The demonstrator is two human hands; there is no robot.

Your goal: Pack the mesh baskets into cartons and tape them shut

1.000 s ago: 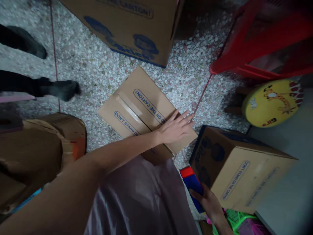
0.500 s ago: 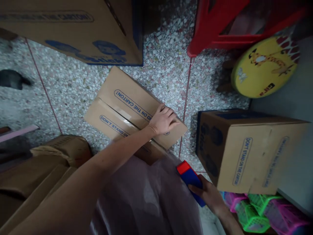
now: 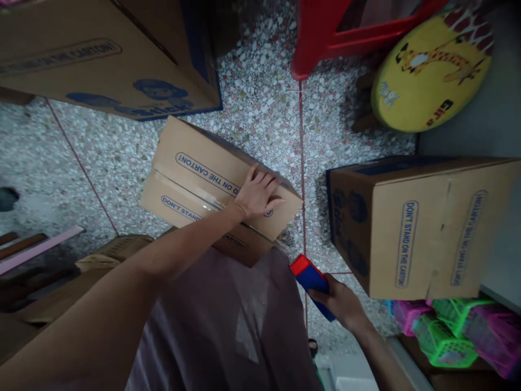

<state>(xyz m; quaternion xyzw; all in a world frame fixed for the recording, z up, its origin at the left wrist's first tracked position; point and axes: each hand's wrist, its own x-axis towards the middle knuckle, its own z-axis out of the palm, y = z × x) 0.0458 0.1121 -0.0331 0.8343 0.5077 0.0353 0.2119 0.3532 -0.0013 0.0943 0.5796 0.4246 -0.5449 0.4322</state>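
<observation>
Left hand [image 3: 257,194] laid half-curled on carton [image 3: 211,187], grip uncertain; carton seen between shirt [image 3: 220,309] and bigger box [image 3: 101,65]. Blue-red block [image 3: 310,281] clasped in right hand [image 3: 342,302]. Apparently carton being steadied; firm hold likely needed.

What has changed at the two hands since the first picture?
The left hand has drawn in its spread fingers, now bent near the far edge of the carton beneath, whose far side has come into view. The right hand still holds the blue-and-red object.
</observation>
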